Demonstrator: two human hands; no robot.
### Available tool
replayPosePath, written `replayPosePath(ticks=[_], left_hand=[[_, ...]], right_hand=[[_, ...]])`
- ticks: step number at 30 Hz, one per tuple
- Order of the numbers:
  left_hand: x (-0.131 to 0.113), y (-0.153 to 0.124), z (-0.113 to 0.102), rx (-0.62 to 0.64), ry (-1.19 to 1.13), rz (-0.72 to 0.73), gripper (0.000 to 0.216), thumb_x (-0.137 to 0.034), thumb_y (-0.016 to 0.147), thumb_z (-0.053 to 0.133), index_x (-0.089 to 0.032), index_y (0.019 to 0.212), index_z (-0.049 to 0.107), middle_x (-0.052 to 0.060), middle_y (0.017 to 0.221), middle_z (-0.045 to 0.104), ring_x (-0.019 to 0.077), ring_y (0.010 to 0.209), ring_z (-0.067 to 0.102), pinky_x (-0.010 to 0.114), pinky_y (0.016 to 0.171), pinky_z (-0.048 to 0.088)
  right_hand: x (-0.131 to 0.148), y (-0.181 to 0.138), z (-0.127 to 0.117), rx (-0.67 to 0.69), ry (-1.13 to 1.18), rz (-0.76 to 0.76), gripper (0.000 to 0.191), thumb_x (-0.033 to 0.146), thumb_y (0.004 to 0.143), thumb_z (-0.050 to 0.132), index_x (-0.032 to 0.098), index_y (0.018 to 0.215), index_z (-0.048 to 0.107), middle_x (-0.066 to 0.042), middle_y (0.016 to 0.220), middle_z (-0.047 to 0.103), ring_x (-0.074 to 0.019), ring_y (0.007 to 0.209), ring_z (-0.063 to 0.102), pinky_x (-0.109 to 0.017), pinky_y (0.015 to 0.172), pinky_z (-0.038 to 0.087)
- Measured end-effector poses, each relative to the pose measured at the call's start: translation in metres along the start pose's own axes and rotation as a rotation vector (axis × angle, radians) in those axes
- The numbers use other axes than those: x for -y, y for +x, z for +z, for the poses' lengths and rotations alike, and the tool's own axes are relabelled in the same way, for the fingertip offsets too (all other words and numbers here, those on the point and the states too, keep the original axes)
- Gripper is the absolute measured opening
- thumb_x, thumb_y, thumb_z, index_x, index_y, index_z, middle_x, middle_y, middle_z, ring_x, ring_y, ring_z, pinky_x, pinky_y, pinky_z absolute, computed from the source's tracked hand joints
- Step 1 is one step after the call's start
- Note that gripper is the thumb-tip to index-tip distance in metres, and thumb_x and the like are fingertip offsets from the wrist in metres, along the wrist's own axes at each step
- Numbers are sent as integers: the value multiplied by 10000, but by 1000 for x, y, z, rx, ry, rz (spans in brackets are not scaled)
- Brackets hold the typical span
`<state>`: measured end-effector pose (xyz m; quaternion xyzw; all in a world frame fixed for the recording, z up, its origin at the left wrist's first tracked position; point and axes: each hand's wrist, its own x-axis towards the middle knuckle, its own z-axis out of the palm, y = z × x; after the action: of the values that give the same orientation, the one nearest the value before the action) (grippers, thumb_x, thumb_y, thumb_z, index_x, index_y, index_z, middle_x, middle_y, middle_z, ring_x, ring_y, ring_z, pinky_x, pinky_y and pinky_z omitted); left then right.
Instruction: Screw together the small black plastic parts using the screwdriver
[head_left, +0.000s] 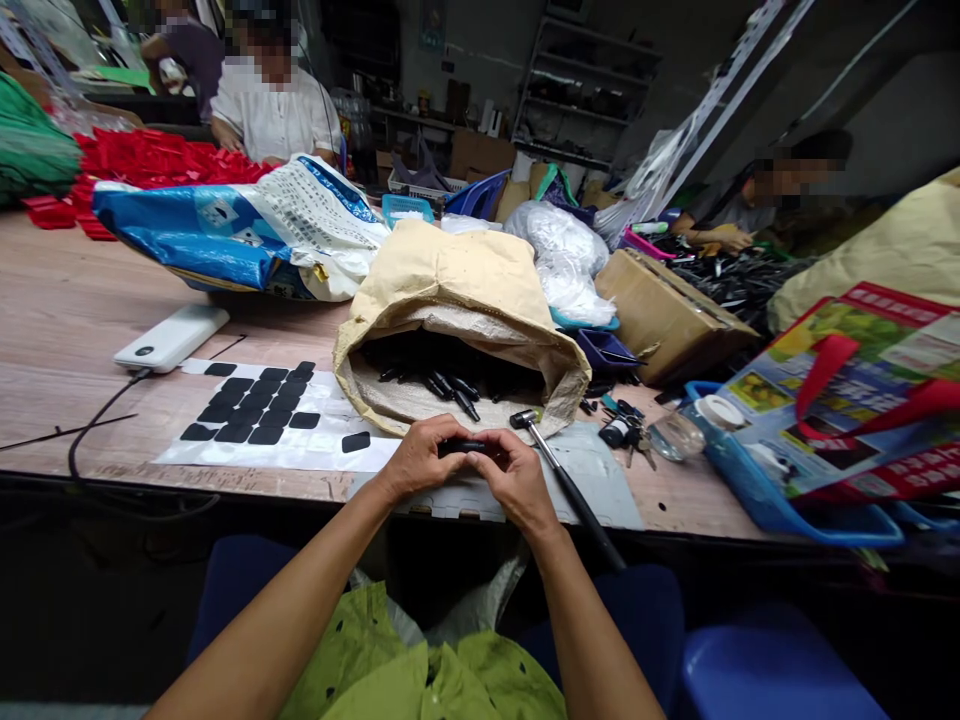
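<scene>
Both of my hands meet at the table's front edge on a slim black pen-shaped piece (pixel 460 446). My left hand (pixel 421 458) pinches its left end, and my right hand (pixel 519 476) has its fingers closed around the right end. Just beyond them a tan woven sack (pixel 457 265) lies with its mouth toward me, and several similar black pieces (pixel 450 388) show inside it. Right of my right hand, a hammer (pixel 566 478) with a black handle lies slanted, its handle sticking out past the edge.
On the left, black rounded patches (pixel 251 405) lie on white sheets beside a white power bank (pixel 171 338). A blue-and-white bag (pixel 247 230) lies behind. At right are keys (pixel 641 440), a clear bottle (pixel 679 432) and a blue basket (pixel 757 500). Other people sit across the table.
</scene>
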<state>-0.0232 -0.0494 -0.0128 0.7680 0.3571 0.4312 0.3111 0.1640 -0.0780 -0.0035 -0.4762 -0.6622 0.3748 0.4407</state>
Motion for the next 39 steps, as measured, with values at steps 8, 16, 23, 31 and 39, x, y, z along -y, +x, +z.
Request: replayPosePath(ticks=[8, 16, 23, 31, 39], left_hand=[[8, -3, 7, 40, 141, 84, 180, -149, 872, 655, -183, 1025, 745, 54, 900, 711, 192, 848, 659, 323, 802, 504], [14, -8, 12, 56, 338, 227, 206, -133, 917, 557, -168, 1036, 722, 77, 931, 720, 209, 889, 652, 351, 835, 493], [6, -12, 10, 59, 407, 241, 187, -189, 944, 537, -169, 944, 722, 71, 824, 672, 205, 814, 612, 342, 800, 481], [6, -8, 10, 58, 294, 163, 191, -126, 896, 602, -193, 1021, 731, 63, 922, 716, 207, 891, 648, 352, 855, 472], [8, -5, 9, 85, 313, 87, 154, -249, 868, 743, -206, 1015, 754, 59, 943, 748, 228, 916, 651, 378, 871, 445]], right_hand=[[5, -4, -14, 65, -533, -242, 135, 323, 945, 642, 220, 1032, 656, -53, 944, 640, -193, 864, 606, -300, 796, 483], [-5, -5, -8, 102, -687, -285, 122, 272, 988, 548, 221, 900, 615, -49, 896, 622, -201, 871, 569, -304, 798, 441], [-3, -9, 4, 29, -678, -315, 168, 244, 968, 518, 222, 821, 598, -50, 836, 599, -210, 840, 527, -324, 775, 411], [-8, -13, -7, 36, -620, -261, 175, 368, 993, 567, 221, 952, 653, -55, 897, 649, -218, 895, 553, -337, 829, 432], [-3, -20, -26, -42, -564, -182, 156, 325, 917, 652, 214, 1022, 683, -33, 838, 618, -202, 838, 574, -327, 814, 458]])
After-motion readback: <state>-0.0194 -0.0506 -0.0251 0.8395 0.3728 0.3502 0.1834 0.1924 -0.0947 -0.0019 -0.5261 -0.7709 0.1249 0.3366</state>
